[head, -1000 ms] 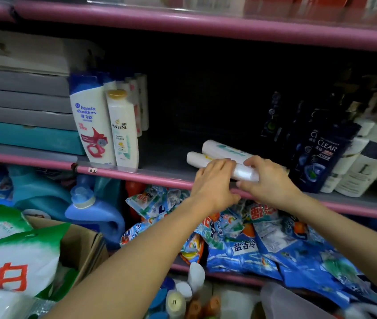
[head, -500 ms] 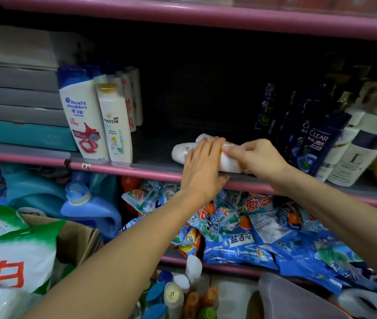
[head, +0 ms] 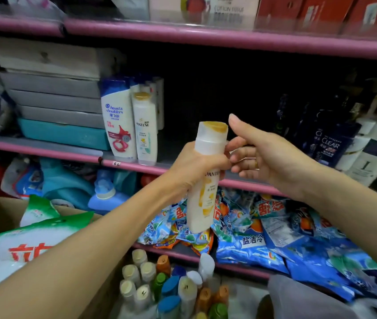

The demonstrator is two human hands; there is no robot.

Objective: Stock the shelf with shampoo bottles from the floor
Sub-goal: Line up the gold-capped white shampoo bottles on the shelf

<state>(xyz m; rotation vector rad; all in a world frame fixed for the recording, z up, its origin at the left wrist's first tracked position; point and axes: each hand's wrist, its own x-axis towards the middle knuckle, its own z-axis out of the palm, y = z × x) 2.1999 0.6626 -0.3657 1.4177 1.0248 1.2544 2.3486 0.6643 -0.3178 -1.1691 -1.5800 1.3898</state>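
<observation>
Fingers of the left hand wrap a Pantene bottle upright at frame centre, right hand loose beside, middle shelf barely stocked, many floor bottles remaining below

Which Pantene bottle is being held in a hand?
The Pantene bottle with the yellow label, upright in front of the shelf. The left hand grips its upper part. The other Pantene bottle stands untouched on the shelf beside the Head & Shoulders bottle.

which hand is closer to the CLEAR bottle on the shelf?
Right. The right hand hangs open just left of the CLEAR bottle; the left hand grips the Pantene bottle farther left.
</observation>
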